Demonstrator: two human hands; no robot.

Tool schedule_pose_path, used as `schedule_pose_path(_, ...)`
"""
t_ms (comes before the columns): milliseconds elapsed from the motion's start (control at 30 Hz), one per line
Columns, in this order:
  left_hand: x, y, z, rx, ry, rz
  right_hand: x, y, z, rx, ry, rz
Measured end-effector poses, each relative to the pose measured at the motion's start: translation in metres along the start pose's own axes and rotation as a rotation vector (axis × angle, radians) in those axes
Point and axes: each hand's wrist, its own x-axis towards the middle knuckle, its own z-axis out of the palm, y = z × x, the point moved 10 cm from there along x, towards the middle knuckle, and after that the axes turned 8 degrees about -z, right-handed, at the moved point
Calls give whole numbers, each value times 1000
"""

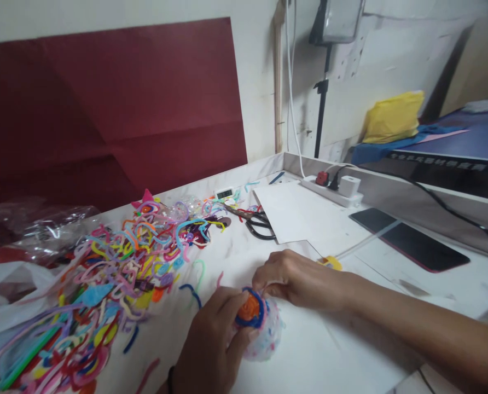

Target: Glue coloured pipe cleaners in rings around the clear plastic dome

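Note:
My left hand (211, 342) is closed round a small clear ball (264, 336) with coloured specks, held just above the white table (309, 361). On top of the ball sits an orange spiral ringed in blue pipe cleaner (251, 310). My right hand (297, 279) reaches in from the right, its fingers pinched against the blue ring at the ball's top. A big heap of bent coloured pipe cleaners (116, 273) lies to the left of both hands.
Black scissors (257, 223) lie beyond the hands beside a white sheet (297, 210). A dark phone (410, 238), a power strip with a charger (336, 189) and cables sit at the right. Plastic bags (18, 257) lie at the left. A maroon sheet covers the wall.

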Motion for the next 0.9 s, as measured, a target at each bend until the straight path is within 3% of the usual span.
schedule_pose_path(133,-5,-4,0,56,68,48,-30,-8,-4,-50,130,119)
schedule_pose_path(267,-11,-13,2,147,136,68,-59,-21,7,-76,196,191)
schedule_pose_path(633,-8,-9,-4,112,157,23,-86,-38,45,-216,270,160)
schedule_pose_path(733,-4,-6,-7,114,146,9,-94,-41,35,-317,320,161)
schedule_pose_path(900,3,7,-9,169,66,22,-121,-30,-10,-654,425,269)
